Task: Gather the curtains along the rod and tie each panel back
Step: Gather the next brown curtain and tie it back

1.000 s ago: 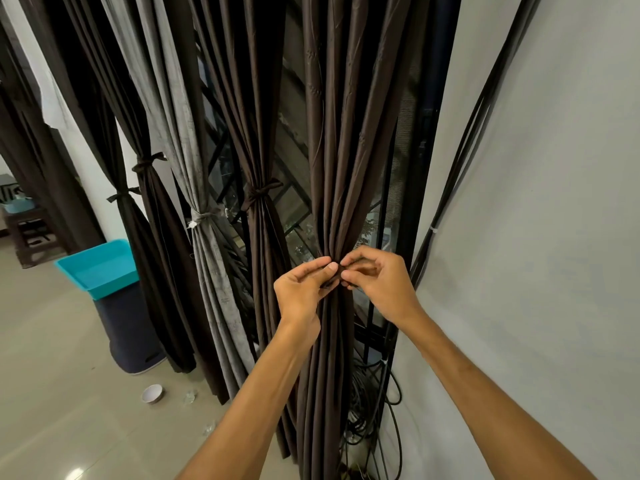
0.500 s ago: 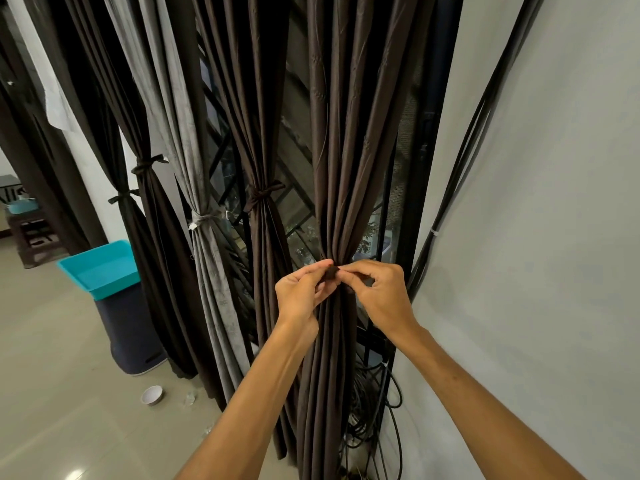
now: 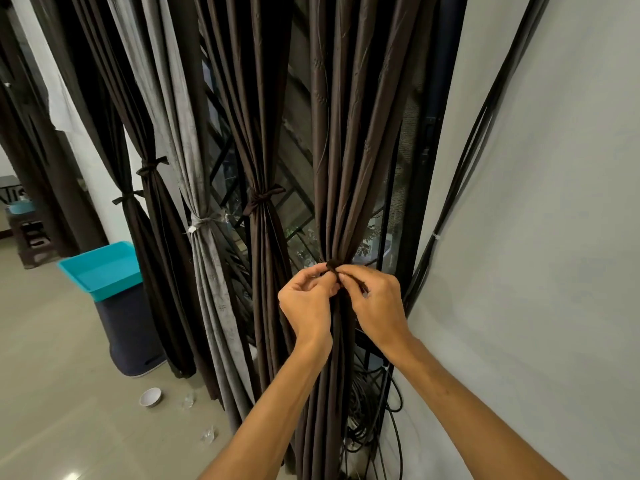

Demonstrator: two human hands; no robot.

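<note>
- tie band (image 3: pixel 334 264): dark strip knotted round the waist of the rightmost brown panel (image 3: pixel 341 161); at the front of the bundle, touching the fingertips of both hands, just above the knuckles
- panel long axis vertical; tie ends roughly crosswise to it; one tail seen slanting down-right under the right fingers
- left hand (image 3: pixel 306 306): fingers curled, thumb and forefinger pinching the knot's left side
- right hand (image 3: pixel 375 308): fingers curled, pinching the other tail just beside the knot; equally near, one hand each side
- judged step: cinching the knot; pull probably outward, left and right, away from the panel axis; folds could slip out if tension drops
- progress guess: last panel in the row; brown panel tie (image 3: pixel 264 199), grey panel tie (image 3: pixel 201 223) and two darker ones further left already knotted; rod out of view
- around: black cables (image 3: pixel 460 202) down the grey wall (image 3: pixel 554 237) on the right; teal-lidded bin (image 3: pixel 100 270) and small bowl (image 3: pixel 150 397) on the left
- no brand, label or legible writing seen
</note>
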